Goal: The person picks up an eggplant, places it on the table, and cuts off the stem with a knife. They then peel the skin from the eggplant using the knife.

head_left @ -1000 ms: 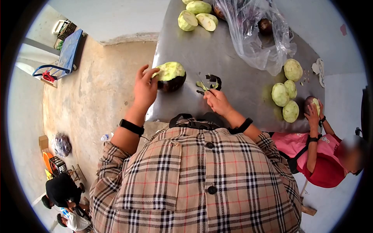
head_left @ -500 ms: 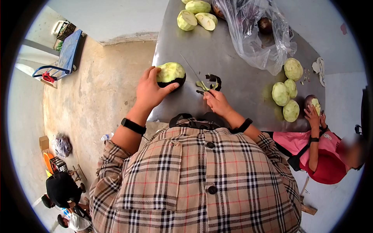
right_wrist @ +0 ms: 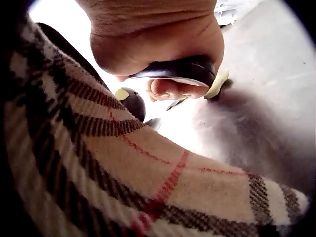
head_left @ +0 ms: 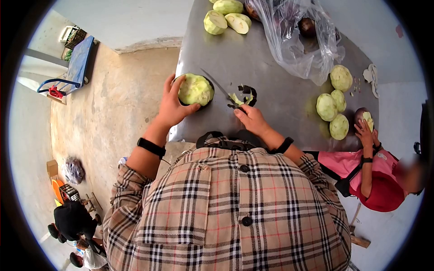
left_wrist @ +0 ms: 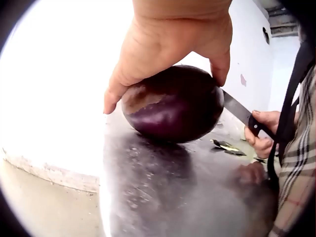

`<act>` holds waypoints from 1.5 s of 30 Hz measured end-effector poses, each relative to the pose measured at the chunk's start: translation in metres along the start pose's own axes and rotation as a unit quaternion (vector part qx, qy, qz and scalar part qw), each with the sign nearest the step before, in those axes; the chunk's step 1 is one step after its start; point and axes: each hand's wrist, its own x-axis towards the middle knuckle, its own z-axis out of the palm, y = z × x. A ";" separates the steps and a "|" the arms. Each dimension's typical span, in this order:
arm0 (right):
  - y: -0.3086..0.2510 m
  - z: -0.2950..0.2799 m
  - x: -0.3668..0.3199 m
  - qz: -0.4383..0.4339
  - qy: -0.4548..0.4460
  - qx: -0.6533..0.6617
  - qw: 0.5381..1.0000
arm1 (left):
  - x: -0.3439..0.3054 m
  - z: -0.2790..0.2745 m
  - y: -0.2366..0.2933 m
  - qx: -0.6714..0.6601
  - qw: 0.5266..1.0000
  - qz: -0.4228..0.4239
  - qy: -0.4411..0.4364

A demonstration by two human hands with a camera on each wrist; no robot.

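A large round eggplant (head_left: 195, 89) sits near the left edge of the metal table, its upper face peeled pale green. Dark purple skin still covers its other side in the left wrist view, with a brownish patch on it. My left hand (head_left: 172, 105) grips the eggplant, thumb on the near side and fingers spread along the left. In my right hand (head_left: 251, 120) is a knife (head_left: 214, 82) by its black handle, the blade slanting up-left toward the eggplant. Strips of dark peel (head_left: 248, 92) lie just beyond that hand.
Peeled eggplants (head_left: 227, 7) lie at the table's far end, and several more (head_left: 326, 107) on the right. A clear plastic bag (head_left: 298, 49) holds dark eggplants. At the right edge another person's hands (head_left: 364, 133) touch a partly peeled eggplant. A blue trolley (head_left: 77, 63) stands on the floor.
My left hand has regripped the eggplant and turned it, so the peeled face now points up with less dark skin showing. The knife blade has tilted further left, toward the eggplant.
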 end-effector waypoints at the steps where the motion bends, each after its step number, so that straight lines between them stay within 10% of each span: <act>1: -0.002 0.000 0.000 -0.003 0.000 -0.021 1.000 | -0.004 0.003 0.002 0.022 0.999 -0.036 0.001; 17: -0.022 0.014 0.014 -0.079 0.013 -0.069 0.994 | -0.018 0.048 0.002 -0.081 0.977 -0.113 0.165; 45: -0.014 0.019 0.032 -0.119 0.022 -0.177 0.977 | -0.005 0.015 -0.014 -0.267 0.960 -0.087 -0.004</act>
